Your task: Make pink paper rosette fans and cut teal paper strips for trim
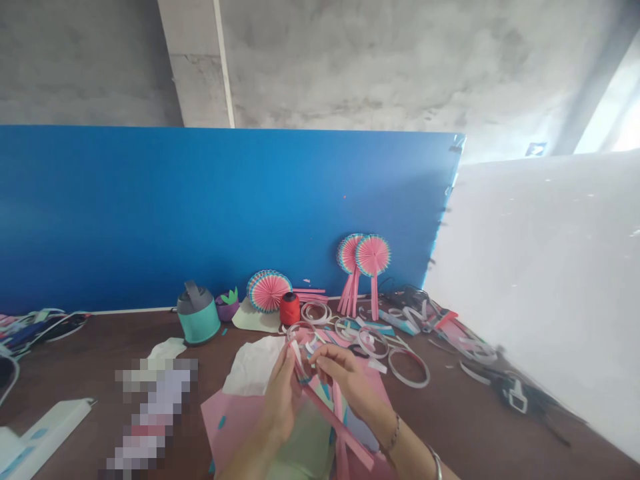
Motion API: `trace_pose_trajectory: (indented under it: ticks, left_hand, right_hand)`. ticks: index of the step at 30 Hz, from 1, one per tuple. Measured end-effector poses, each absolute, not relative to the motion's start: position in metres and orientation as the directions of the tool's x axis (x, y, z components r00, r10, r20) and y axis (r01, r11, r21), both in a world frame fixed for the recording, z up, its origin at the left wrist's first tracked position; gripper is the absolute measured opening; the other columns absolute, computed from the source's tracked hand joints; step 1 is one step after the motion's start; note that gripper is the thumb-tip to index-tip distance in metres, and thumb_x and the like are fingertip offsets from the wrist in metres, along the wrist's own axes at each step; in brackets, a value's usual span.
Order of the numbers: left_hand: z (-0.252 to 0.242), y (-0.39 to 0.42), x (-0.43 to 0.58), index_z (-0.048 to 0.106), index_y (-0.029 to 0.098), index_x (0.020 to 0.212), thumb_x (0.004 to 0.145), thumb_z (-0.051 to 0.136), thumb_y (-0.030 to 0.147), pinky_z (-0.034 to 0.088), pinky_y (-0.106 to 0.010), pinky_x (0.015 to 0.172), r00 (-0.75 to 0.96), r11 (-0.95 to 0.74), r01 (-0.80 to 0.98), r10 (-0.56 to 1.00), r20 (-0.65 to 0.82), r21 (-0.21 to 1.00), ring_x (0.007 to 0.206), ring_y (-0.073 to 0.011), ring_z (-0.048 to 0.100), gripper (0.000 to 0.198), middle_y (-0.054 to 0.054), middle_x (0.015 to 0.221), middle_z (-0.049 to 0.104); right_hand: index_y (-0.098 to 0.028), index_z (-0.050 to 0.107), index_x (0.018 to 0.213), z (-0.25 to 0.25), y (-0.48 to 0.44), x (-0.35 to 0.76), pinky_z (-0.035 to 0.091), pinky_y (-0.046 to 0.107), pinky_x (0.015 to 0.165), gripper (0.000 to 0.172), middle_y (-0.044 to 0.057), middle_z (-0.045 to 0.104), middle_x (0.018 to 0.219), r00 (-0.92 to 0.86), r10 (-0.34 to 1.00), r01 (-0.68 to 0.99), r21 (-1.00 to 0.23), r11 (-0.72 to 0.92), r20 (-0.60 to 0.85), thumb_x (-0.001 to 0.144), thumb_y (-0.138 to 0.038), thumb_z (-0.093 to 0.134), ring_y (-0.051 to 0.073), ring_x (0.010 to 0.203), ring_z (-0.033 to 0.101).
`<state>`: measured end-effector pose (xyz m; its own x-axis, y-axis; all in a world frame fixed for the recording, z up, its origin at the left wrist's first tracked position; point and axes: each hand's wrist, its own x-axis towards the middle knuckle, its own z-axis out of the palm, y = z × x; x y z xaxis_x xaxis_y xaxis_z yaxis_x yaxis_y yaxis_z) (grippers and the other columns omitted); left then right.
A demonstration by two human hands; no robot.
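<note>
My left hand and my right hand meet over the desk, fingers pinched on a folded pink paper fan piece with long pink strips hanging toward me. Under the hands lie pink paper sheets and a pale green sheet. A white paper scrap lies just left of my left hand. A bracelet sits on my right wrist.
Finished pink-and-blue paper fans lean on the blue partition; another fan lies flat beside a red thread spool. A teal jug, loose paper rings, cables and a white wall on the right.
</note>
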<state>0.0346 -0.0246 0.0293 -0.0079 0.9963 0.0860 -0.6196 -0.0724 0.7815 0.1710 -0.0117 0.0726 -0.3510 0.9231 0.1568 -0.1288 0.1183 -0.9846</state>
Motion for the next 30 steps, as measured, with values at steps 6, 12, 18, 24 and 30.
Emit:
trace_pose_trajectory:
  ticks: [6, 12, 18, 24, 30]
  left_hand:
    - [0.05, -0.022, 0.027, 0.06, 0.02, 0.115, 0.09, 0.058, 0.035, 0.05, -0.025, 0.064, -0.039, -0.008, -0.818, 0.998, -0.042, 0.575, 0.063, -0.0109, 0.055, 0.029, 0.002, 0.072, 0.052]
    - [0.069, -0.024, 0.019, 0.062, 0.013, 0.099, 0.098, 0.036, 0.016, 0.057, -0.029, 0.072, 0.024, 0.084, -0.924, 0.987, -0.162, 0.374, 0.059, -0.0082, 0.055, 0.026, 0.002, 0.068, 0.05]
    - [0.078, -0.025, 0.007, 0.063, 0.013, 0.099, 0.098, 0.036, 0.014, 0.057, -0.028, 0.073, 0.048, 0.074, -0.935, 0.995, -0.084, 0.347, 0.061, -0.0078, 0.054, 0.028, 0.001, 0.071, 0.048]
    - [0.102, -0.026, -0.005, 0.064, 0.018, 0.108, 0.095, 0.044, 0.016, 0.053, -0.032, 0.081, -0.019, 0.006, -0.884, 0.999, -0.049, 0.467, 0.062, -0.0083, 0.052, 0.024, 0.003, 0.073, 0.048]
    - [0.138, -0.027, -0.011, 0.06, 0.023, 0.12, 0.089, 0.059, 0.038, 0.047, -0.027, 0.079, -0.152, -0.295, -0.58, 0.955, 0.255, 0.759, 0.075, -0.0117, 0.051, 0.034, 0.001, 0.081, 0.052]
  right_hand:
    - [-0.019, 0.043, 0.054, 0.064, -0.008, 0.168, 0.022, 0.023, 0.048, 0.038, -0.007, 0.036, 0.051, -0.406, 0.913, 0.273, -0.958, 0.087, -0.033, 0.067, -0.042, 0.07, 0.007, 0.052, 0.03]
    - [-0.018, 0.048, 0.055, 0.05, -0.01, 0.163, 0.025, 0.02, 0.044, 0.034, -0.008, 0.041, 0.045, -0.583, 0.784, 0.286, -0.957, -0.047, -0.213, 0.06, -0.037, 0.076, 0.006, 0.045, 0.036]
    - [-0.018, 0.049, 0.057, 0.055, -0.012, 0.166, 0.022, 0.017, 0.041, 0.026, -0.01, 0.046, 0.045, -0.629, 0.744, 0.227, -0.969, -0.101, -0.225, 0.057, -0.027, 0.073, 0.004, 0.041, 0.035]
    - [-0.018, 0.046, 0.052, 0.06, -0.009, 0.186, 0.026, 0.015, 0.039, 0.034, -0.007, 0.052, 0.044, -0.755, 0.555, 0.37, -0.925, -0.08, -0.35, 0.053, -0.033, 0.077, 0.006, 0.04, 0.045]
    - [-0.017, 0.061, 0.064, 0.083, 0.002, 0.198, 0.039, 0.022, 0.055, 0.031, -0.003, 0.058, 0.057, -0.594, 0.79, 0.276, -0.961, 0.024, -0.151, 0.062, -0.044, 0.076, 0.009, 0.053, 0.05]
